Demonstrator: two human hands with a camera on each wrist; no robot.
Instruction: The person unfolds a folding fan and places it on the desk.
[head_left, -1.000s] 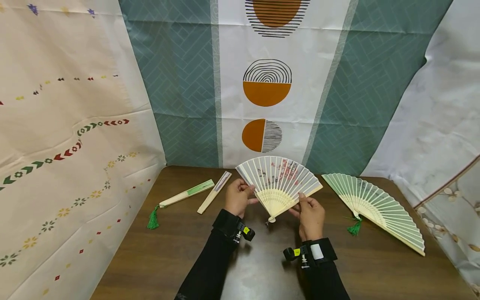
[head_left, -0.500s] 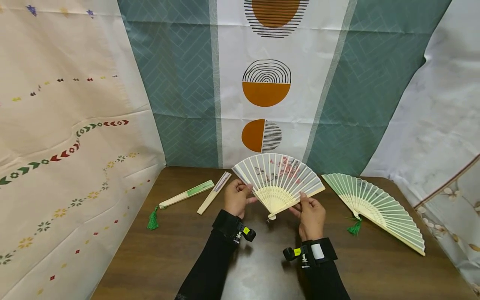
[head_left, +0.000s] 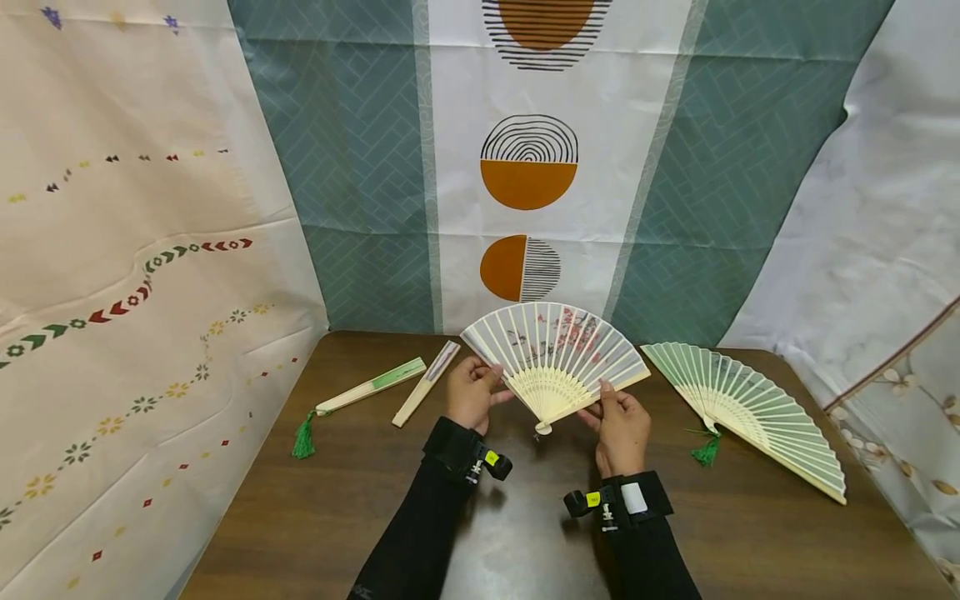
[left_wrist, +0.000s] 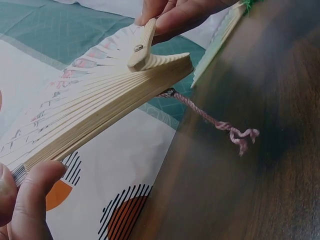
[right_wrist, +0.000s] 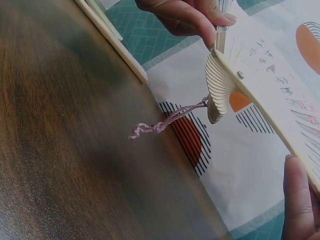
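Note:
A spread white folding fan with pink blossoms and pale ribs is held up between both hands. My left hand pinches its left outer rib, and my right hand pinches the right one between thumb and fingers. In the left wrist view the stacked rib ends and metal pivot of the folding fan face the camera, with a short pink cord hanging from the pivot. The right wrist view shows the same pink cord below the fan's fluted base.
Right of the hands lies a spread green fan with a green tassel. On the left rest a folded green fan with its tassel and a folded pale fan. Patterned cloths hang behind the wooden table.
The held fan has risen slightly and spread a little wider, its left edge shifting left. Both hands keep their grip on it. The head view has shifted slightly.

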